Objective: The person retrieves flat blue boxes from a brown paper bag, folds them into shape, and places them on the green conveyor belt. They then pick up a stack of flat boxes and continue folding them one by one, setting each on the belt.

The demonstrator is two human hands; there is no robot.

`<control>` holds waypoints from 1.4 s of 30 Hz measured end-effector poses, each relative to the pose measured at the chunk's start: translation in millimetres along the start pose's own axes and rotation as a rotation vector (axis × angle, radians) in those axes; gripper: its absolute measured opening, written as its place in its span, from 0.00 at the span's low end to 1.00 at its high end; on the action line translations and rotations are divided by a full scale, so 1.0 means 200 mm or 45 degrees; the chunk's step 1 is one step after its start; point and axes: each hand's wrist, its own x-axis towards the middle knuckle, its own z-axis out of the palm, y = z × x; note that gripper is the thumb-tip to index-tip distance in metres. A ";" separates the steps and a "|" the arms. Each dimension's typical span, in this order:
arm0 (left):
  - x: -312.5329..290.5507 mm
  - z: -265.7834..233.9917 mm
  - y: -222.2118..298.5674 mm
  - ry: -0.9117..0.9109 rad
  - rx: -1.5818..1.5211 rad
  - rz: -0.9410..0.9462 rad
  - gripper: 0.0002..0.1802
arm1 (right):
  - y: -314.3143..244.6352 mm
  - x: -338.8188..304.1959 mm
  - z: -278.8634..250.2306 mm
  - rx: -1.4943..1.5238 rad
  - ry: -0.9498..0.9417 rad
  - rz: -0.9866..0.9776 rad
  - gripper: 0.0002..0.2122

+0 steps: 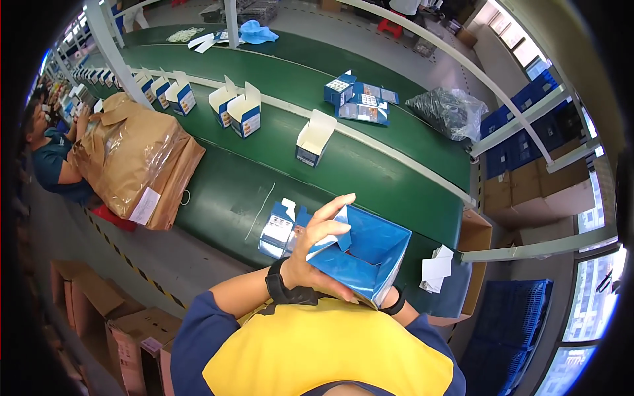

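An open blue carton [376, 247] is tilted in front of my chest, and its blue inside faces up. My left hand [307, 254] grips its left side, fingers over the upper edge by a blue flap and thumb underneath. At the carton's lower right, my right wrist [396, 301] shows a black band; the right hand's fingers are hidden behind the carton. Just left of the carton, partly covered by my left hand, folded flat cartons [277, 231] lie on the green work surface. To the right lies a small pile of white paper pieces [436, 267].
Several open white-and-blue cartons [310, 142] stand along the green conveyor [277, 155]. Flat blue cartons [363, 109] and a plastic-wrapped bundle [449, 112] lie beyond the rail. A large brown wrapped package [135, 162] sits at left near a co-worker [59, 158]. Blue crates [505, 330] stand right.
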 end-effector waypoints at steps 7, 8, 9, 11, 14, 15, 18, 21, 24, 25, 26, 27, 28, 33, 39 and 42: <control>-0.01 0.01 0.01 -0.015 -0.090 0.006 0.53 | -0.02 0.01 0.02 0.129 -0.040 0.152 0.27; -0.02 0.01 0.00 -0.011 -0.093 0.006 0.53 | -0.03 0.01 0.02 0.147 -0.044 0.176 0.27; -0.03 0.02 -0.02 -0.017 -0.132 0.007 0.55 | -0.03 0.01 0.02 0.165 -0.048 0.200 0.27; -0.05 0.02 -0.06 -0.028 -0.209 0.007 0.57 | -0.03 0.00 0.03 0.203 -0.058 0.247 0.27; -0.14 0.02 -0.11 -0.089 -0.389 -0.202 0.60 | 0.07 -0.03 -0.04 0.033 -0.115 0.188 0.27; -0.15 0.02 -0.10 -0.124 -0.480 -0.307 0.62 | 0.11 -0.03 -0.07 -0.156 -0.164 0.102 0.28; -0.12 0.00 -0.07 -0.147 -0.407 -0.370 0.62 | 0.16 -0.05 -0.10 -0.073 -0.134 0.043 0.28; -0.02 -0.07 0.01 -0.138 -0.345 -0.429 0.60 | 0.14 0.00 -0.13 0.470 0.028 0.087 0.28; 0.06 -0.16 0.04 -0.082 -0.294 -0.480 0.57 | 0.14 0.02 -0.28 -0.103 0.012 -0.004 0.29; 0.06 -0.19 0.02 -0.227 0.035 -0.336 0.55 | 0.18 0.03 -0.33 0.121 0.151 0.129 0.30; 0.06 -0.22 -0.01 -0.366 0.364 -0.188 0.52 | 0.21 0.05 -0.37 0.344 0.290 0.263 0.30; 0.06 -0.24 -0.05 -0.499 0.692 -0.038 0.50 | 0.24 0.06 -0.41 0.566 0.428 0.399 0.31; 0.04 -0.24 -0.08 -0.486 0.697 -0.045 0.50 | 0.23 0.08 -0.40 0.562 0.418 0.411 0.31; 0.01 -0.32 -0.32 -0.964 1.300 0.555 0.44 | 0.22 0.34 -0.53 0.838 0.063 0.571 0.36; -0.52 -0.51 -0.57 -0.315 1.302 -1.054 0.52 | 0.42 0.70 -0.71 -0.567 0.584 0.003 0.48; -0.78 -0.46 -0.66 -0.227 1.366 -1.304 0.54 | 0.56 0.84 -0.80 -0.887 0.788 -0.026 0.55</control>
